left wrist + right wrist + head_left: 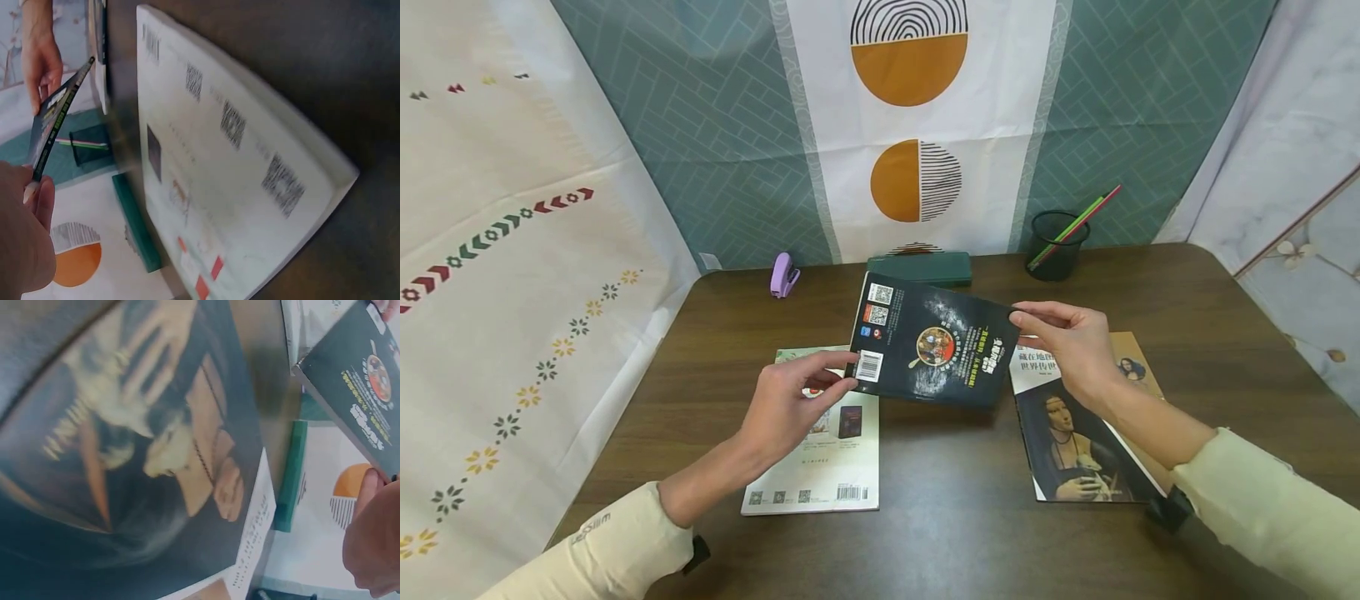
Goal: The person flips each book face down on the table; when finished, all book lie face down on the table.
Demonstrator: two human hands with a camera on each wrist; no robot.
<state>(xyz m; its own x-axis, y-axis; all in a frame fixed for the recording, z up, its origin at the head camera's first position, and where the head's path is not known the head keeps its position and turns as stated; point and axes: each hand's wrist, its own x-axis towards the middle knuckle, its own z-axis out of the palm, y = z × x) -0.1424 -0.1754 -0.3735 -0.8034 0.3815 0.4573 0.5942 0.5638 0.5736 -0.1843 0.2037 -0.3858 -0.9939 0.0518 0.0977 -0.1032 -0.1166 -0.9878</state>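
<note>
Both hands hold a dark book (917, 375) above the table, its back cover with barcode and QR codes turned up. My left hand (793, 400) pinches its left edge near the barcode. At the opposite edge, my right hand (1075, 346) grips the upper right corner between thumb and fingers. Below the left hand lies a pale book (820, 467), which shows its thickness in the left wrist view. Under the right hand and forearm is a book with a painted portrait on its cover (1067, 450), partly covered by the arm.
A purple stapler (784, 275) stands at the back left of the brown table (940, 533). Behind the dark book sits a green case (925, 268). A black mesh pen cup (1056, 258) with pencils is at the back right. Patterned cloth hangs behind.
</note>
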